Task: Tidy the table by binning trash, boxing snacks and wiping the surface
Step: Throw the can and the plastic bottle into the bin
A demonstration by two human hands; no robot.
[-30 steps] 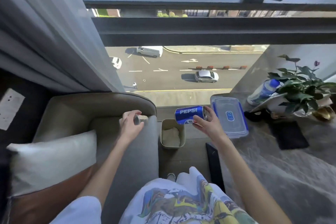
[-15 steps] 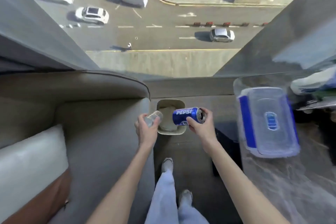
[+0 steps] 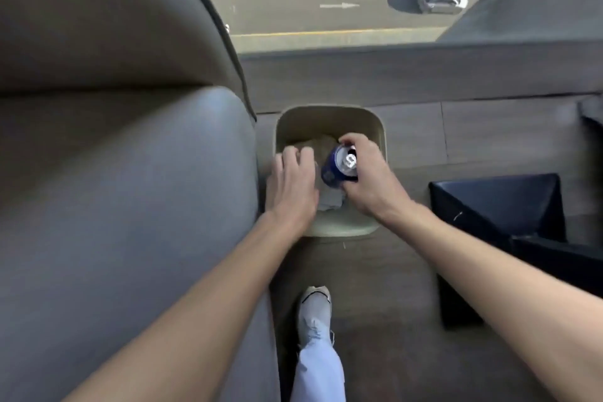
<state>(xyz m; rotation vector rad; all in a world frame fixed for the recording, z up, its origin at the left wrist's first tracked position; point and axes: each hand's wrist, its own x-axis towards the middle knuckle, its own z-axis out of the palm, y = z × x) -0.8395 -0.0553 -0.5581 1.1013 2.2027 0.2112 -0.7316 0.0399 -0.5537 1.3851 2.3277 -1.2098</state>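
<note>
A beige rounded-square bin [image 3: 329,112] stands on the floor between the armchair and a dark table. Crumpled white paper [image 3: 330,202] lies inside it. My right hand [image 3: 368,179] grips a blue Pepsi can [image 3: 339,166] over the bin's mouth, with the can's silver top facing up at me. My left hand [image 3: 292,186] hovers palm down over the bin's left edge. Its fingers curl around a small clear cup that is almost wholly hidden under the hand.
A grey-beige armchair [image 3: 130,173] fills the left side, touching the bin. The black base of the table [image 3: 496,206] stands to the right. My white shoe [image 3: 315,310] is on the floor just behind the bin. A floor-to-ceiling window looks down on a street.
I have leaned forward and down. Both hands dropped from above the bin to its mouth. The can turned from lying sideways to pointing its top toward me.
</note>
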